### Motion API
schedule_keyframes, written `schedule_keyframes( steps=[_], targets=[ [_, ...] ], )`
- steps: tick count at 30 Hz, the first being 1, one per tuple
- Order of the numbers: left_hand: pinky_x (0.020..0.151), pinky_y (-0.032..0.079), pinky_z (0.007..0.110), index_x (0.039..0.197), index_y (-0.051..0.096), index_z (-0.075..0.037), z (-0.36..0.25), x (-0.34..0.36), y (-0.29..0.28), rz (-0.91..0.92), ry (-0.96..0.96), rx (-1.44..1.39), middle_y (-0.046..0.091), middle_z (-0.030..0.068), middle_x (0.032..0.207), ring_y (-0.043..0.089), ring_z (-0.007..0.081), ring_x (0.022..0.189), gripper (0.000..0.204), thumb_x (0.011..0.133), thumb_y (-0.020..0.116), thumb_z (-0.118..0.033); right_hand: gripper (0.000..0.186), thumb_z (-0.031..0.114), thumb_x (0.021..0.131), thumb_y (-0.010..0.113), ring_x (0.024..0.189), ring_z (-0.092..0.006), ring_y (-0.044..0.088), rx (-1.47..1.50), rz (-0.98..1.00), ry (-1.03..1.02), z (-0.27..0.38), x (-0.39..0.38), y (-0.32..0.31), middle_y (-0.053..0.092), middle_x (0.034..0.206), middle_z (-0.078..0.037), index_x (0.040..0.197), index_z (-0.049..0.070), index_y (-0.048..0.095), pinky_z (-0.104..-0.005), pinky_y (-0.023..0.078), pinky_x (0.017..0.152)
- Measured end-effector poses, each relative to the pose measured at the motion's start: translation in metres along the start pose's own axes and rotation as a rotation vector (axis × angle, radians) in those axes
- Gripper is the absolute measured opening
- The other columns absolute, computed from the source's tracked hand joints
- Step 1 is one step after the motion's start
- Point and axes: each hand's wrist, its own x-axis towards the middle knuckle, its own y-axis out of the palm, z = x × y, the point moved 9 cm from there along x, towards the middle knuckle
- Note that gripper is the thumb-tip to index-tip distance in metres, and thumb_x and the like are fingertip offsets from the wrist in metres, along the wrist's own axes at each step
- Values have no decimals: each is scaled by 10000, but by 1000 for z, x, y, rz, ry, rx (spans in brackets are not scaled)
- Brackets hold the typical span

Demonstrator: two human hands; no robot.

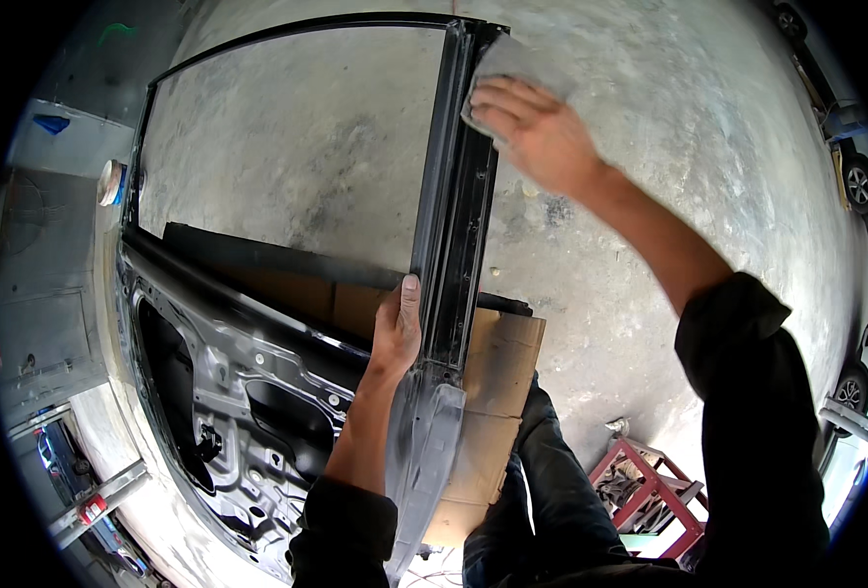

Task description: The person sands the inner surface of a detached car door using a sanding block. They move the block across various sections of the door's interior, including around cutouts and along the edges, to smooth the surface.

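Note:
A car door (257, 377) without its inner trim stands in front of me, its bare inner panel facing up and its black window frame reaching away. My left hand (398, 328) is wrapped round the inner edge of the thick black window pillar (446, 216), thumb up, near the pillar's lower end. At the pillar's far top corner, my right hand (532, 127) presses a thin grey pad (497, 73) against the outer edge. Its fingers are bent over the pad and look dusty. Whether the pad is cloth or abrasive I cannot tell.
Brown cardboard (497, 412) lies under the door, beside my legs (551, 470). A red metal frame stand (654, 490) is at the lower right. A round tub (110, 183) sits past the door's left edge. Parked cars (857, 181) line the far right; the floor (640, 196) is stained concrete.

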Motion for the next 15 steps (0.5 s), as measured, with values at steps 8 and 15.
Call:
schedule_keyframes(
  steps=[8,15],
  targets=[
    [827,476,331,1102,633,93,2,0,-1,29,62,-16,639,90,883,528,154,872,680,1107,374,-536,253,161,826,742,1197,-267,649,564,143,-149,244,-120,4,683,1204,-88,1067,84,745,-420,536,1042],
    [807,488,346,1101,640,73,-7,-4,-3,-23,35,51,641,135,847,552,172,853,697,1093,376,-572,431,37,850,653,1289,-246,602,177,112,-131,19,-21,13,666,1318,-73,1270,126,684,-428,476,1133]
  ],
)
